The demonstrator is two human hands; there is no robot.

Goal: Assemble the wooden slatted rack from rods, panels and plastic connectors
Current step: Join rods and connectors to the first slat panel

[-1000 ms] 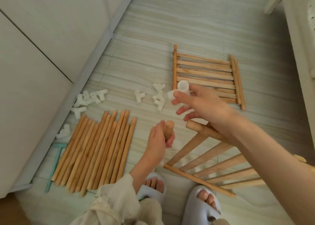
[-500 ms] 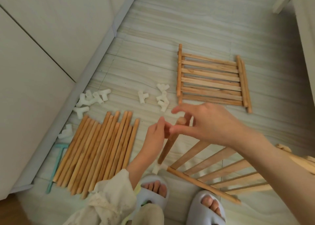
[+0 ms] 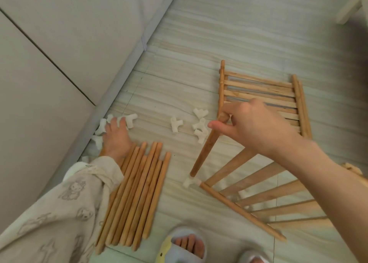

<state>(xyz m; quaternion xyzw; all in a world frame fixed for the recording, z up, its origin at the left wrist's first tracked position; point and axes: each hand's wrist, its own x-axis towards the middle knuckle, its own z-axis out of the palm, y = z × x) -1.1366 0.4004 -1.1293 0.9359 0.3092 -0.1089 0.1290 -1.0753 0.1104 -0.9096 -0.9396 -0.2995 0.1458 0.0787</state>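
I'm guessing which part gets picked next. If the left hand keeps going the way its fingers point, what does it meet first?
Probably the white connectors piled by the wall; the left hand has its fingertips at them already.

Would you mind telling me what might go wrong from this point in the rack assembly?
The upright rod sits in a white connector at the panel corner, and only the right hand steadies it near its top; it may tilt or pull out. The left hand reaches among the loose connectors by the wall, across the rod pile, so the sleeve might roll rods away.
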